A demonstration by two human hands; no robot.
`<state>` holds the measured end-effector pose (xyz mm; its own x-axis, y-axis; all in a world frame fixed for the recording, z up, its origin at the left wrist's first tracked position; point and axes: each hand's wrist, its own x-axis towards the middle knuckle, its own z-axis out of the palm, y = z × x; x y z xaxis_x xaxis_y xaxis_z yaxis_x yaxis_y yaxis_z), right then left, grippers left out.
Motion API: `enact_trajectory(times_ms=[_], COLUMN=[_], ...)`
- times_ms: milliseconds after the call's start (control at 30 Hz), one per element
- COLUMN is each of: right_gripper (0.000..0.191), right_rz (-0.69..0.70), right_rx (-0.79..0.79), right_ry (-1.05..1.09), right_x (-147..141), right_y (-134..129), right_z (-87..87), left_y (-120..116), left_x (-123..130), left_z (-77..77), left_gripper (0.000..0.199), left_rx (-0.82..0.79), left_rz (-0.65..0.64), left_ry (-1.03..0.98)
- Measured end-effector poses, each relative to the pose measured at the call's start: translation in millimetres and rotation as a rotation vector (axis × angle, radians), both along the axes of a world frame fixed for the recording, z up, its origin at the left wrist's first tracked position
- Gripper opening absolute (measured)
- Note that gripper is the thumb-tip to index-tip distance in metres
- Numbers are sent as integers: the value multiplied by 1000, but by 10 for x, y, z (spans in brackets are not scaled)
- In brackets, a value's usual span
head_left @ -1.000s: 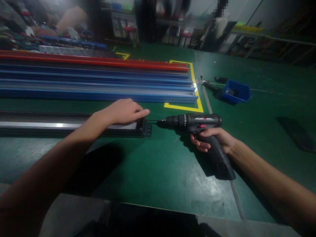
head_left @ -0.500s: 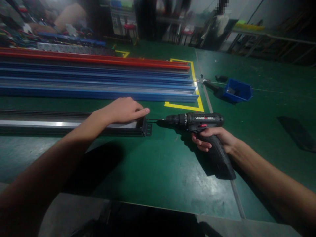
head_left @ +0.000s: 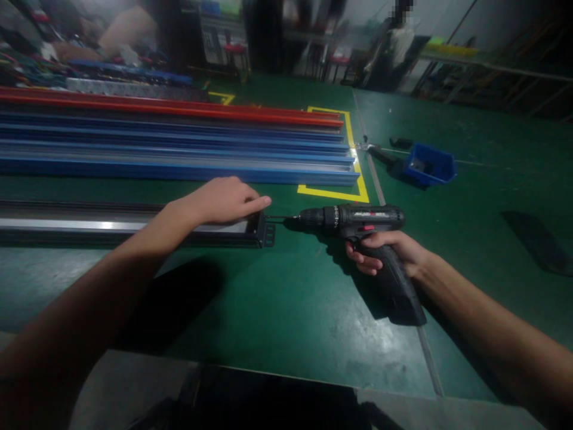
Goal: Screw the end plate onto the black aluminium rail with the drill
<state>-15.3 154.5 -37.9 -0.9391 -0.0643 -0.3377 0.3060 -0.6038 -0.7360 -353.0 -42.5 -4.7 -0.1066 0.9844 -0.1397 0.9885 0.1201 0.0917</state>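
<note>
My right hand (head_left: 385, 251) is wrapped around the handle of a black cordless drill (head_left: 358, 216), which lies level and points left. Its long thin bit (head_left: 283, 217) reaches the end of a black metal channel (head_left: 224, 240) with a bright strip along its inside. A small slotted tab (head_left: 269, 235) sticks out from that end. Over the channel's end lies my left hand (head_left: 226, 200), closed on its far wall, with the thumb stretched toward the end cap. The other left fingertips are hidden, and I cannot make out the bit's tip clearly.
Behind the channel lie several blue rails (head_left: 268, 173) and a red rail (head_left: 268, 113), with yellow tape (head_left: 333, 194) around their ends. A blue bin (head_left: 432, 164) stands back right, near a dark flat piece (head_left: 537, 242). Another person's arm (head_left: 128, 33) shows at the upper left.
</note>
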Motion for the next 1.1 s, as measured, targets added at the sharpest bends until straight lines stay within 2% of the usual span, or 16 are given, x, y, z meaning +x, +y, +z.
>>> enact_trajectory(times_ms=[667, 1100], right_gripper=[27, 29], right_rz=[-37, -62], right_rx=[-66, -83], right_ry=[-5, 17], right_x=[-5, 31], right_y=[-21, -39], right_z=[-2, -32], left_y=[-11, -29], left_x=[-26, 15], left_z=[-33, 7], left_gripper=[75, 75], left_rx=[25, 36], left_rz=[3, -18], left_ry=[7, -43])
